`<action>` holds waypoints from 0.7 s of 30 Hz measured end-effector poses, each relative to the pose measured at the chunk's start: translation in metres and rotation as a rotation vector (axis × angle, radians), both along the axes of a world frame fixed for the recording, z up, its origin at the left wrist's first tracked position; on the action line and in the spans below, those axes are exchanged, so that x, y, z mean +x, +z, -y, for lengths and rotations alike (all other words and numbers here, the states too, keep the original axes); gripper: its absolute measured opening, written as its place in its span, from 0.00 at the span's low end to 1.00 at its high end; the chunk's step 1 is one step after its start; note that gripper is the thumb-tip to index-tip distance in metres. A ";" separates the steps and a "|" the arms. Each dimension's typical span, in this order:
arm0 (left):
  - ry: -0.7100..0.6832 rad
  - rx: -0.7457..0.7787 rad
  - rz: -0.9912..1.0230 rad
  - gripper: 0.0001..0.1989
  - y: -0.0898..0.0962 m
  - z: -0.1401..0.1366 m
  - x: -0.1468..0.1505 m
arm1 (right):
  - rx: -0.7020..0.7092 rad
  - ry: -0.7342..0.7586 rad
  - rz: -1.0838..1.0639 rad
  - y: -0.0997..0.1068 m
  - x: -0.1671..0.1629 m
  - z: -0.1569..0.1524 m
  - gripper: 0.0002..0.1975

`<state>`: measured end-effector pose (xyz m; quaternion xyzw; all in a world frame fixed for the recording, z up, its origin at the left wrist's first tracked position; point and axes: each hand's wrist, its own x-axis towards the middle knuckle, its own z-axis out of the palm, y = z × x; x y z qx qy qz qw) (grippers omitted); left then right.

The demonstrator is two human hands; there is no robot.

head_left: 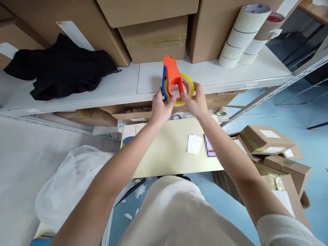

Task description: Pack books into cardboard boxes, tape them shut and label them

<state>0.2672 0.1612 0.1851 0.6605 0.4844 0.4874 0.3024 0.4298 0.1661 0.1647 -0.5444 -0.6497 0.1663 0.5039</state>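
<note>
Both hands hold up a tape dispenser point(172, 70), orange with a blue side, in front of the shelf's edge. A yellow-rimmed roll of packing tape point(189, 83) sits in it. The fingers of my left hand point(162, 106) are closed on the dispenser's lower left. My right hand point(196, 102) grips the lower right, its thumb on the front and its fingers around the tape roll. The far side of the roll and some fingertips are hidden.
A grey shelf point(123, 87) carries a black cloth point(71, 68), cardboard boxes point(156, 37) and stacked tape rolls point(239, 37). Below stands a pale table point(164, 147) with white papers point(194, 144). A plastic bag point(69, 184) lies left; more boxes point(271, 140) are piled right.
</note>
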 end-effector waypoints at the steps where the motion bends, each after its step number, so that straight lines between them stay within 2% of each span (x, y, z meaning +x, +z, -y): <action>1: 0.017 -0.012 0.000 0.28 -0.011 0.024 -0.001 | -0.031 -0.014 -0.008 -0.005 0.000 0.029 0.29; 3: 0.015 -0.072 0.021 0.30 -0.040 0.070 -0.003 | -0.117 -0.058 -0.033 -0.027 -0.002 0.085 0.32; 6: -0.009 -0.279 0.066 0.30 -0.103 0.127 -0.007 | -0.313 -0.131 -0.064 -0.081 -0.011 0.151 0.34; 9: -0.018 -0.479 0.024 0.28 -0.167 0.167 -0.014 | -0.531 -0.150 -0.086 -0.141 -0.021 0.196 0.31; 12: -0.012 -0.581 -0.034 0.27 -0.214 0.195 -0.024 | -0.692 -0.159 -0.078 -0.186 -0.030 0.226 0.30; 16: -0.029 -0.645 -0.079 0.27 -0.246 0.215 -0.033 | -0.766 -0.156 -0.078 -0.213 -0.037 0.247 0.29; 21: -0.043 -0.686 -0.077 0.28 -0.264 0.221 -0.028 | -0.802 -0.166 -0.073 -0.225 -0.032 0.253 0.31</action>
